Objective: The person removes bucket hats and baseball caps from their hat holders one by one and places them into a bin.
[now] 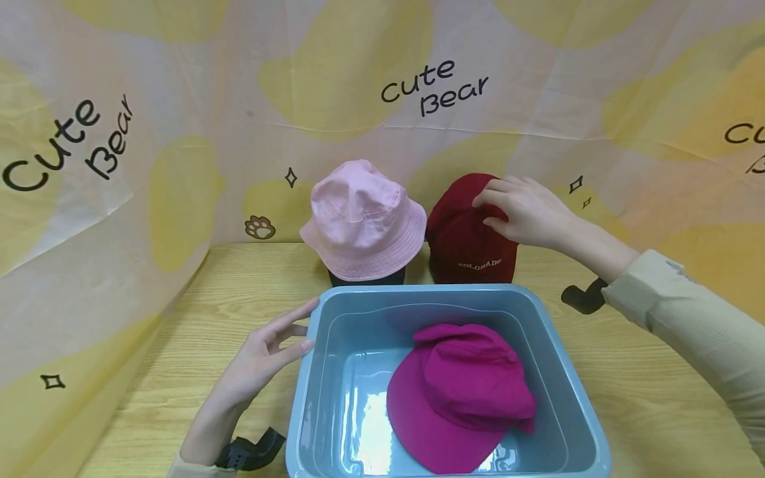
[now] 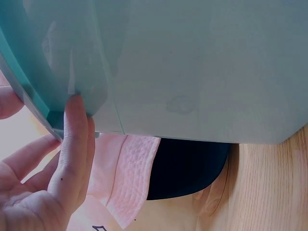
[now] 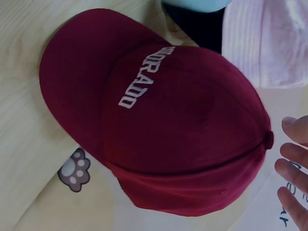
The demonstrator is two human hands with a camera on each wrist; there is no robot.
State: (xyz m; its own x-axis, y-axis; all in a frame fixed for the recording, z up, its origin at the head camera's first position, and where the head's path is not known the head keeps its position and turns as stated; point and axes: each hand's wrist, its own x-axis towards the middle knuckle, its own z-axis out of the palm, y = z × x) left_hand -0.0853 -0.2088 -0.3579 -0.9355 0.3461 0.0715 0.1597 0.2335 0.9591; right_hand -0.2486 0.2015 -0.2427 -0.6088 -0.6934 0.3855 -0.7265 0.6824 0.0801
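Note:
A dark red baseball cap (image 1: 463,232) lettered COLORADO stands behind the bin. Over its crown hovers my right hand (image 1: 526,209), fingers loosely bent; in the right wrist view, the fingertips (image 3: 293,168) are slightly apart from the cap's top button, with nothing held. My left hand (image 1: 269,352) touches the left rim of a light blue plastic bin (image 1: 301,398) near its far corner, fingers mostly straight. The left wrist view has a finger (image 2: 74,144) against the bin's wall. Inside the bin lies a magenta cap (image 1: 460,398), brim toward the near left.
A pink bucket hat (image 1: 364,219) sits left of the red cap, on top of something black (image 1: 367,279) that is mostly hidden. Behind them hangs a patterned cloth (image 1: 335,79). The wooden table (image 1: 239,279) carries everything.

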